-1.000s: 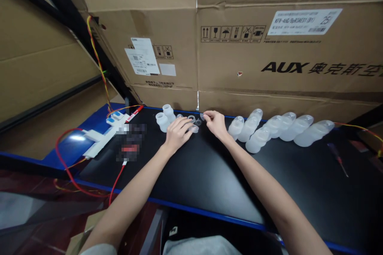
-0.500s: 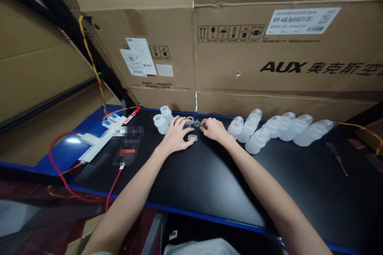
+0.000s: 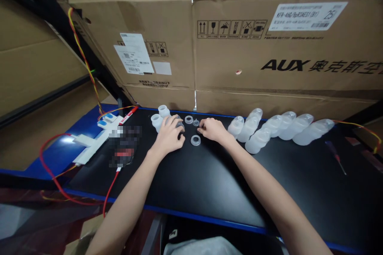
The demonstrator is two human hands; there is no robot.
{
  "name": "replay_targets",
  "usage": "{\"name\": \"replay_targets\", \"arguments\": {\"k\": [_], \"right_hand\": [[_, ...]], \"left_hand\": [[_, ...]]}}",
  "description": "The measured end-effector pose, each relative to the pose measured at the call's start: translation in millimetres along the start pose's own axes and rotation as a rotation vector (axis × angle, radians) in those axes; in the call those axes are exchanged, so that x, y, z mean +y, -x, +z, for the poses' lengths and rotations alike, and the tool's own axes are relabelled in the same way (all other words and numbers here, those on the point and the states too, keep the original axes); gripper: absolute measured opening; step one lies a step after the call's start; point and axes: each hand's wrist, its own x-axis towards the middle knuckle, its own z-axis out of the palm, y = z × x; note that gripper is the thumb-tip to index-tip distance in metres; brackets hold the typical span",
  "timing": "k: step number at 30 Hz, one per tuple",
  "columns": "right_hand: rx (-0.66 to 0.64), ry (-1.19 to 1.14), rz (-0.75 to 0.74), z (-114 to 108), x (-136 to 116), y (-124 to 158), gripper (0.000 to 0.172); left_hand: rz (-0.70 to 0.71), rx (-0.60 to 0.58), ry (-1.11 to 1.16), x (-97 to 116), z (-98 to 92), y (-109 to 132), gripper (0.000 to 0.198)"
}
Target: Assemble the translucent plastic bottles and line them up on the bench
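My left hand (image 3: 168, 134) hovers low over the table beside two open translucent bottles (image 3: 156, 119). Its thumb stands apart from its curved fingers, which partly cover some clear caps (image 3: 178, 121). To its right lies a translucent ring (image 3: 195, 140), flat on the table. Farther back are a second ring (image 3: 188, 119) and a small clear bottle nipple (image 3: 196, 122). My right hand (image 3: 213, 129) is just right of the nipple, thumb and fingers pinched together at the tabletop. A small greyish piece shows under those fingertips, too hidden to name.
Several capped bottles (image 3: 259, 140) stand in a group at the right. Beyond them lies a screwdriver (image 3: 337, 157). A white power strip (image 3: 97, 139) and a red cable (image 3: 111, 191) occupy the left. A large cardboard box (image 3: 233, 55) walls off the back.
My left hand has drawn left, away from the near ring, and now covers part of the bottles. That ring has turned from edge-on to lying flat. My right hand has barely moved.
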Motion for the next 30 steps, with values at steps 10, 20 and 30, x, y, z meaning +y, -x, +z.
{"name": "replay_targets", "arguments": {"k": [10,20,30], "right_hand": [[0.009,0.004,-0.012,0,-1,0,0.018],[0.083,-0.008,-0.056,8,-4,1,0.024],[0.181,-0.254,-0.194,28,4,-10,0.019]], "left_hand": [[0.193,-0.109,0.155,43,5.2,-6,0.021],[-0.033,-0.005,0.021,24,21.0,3,0.043],[-0.066,0.019,-0.064,27,19.7,2,0.044]]}}
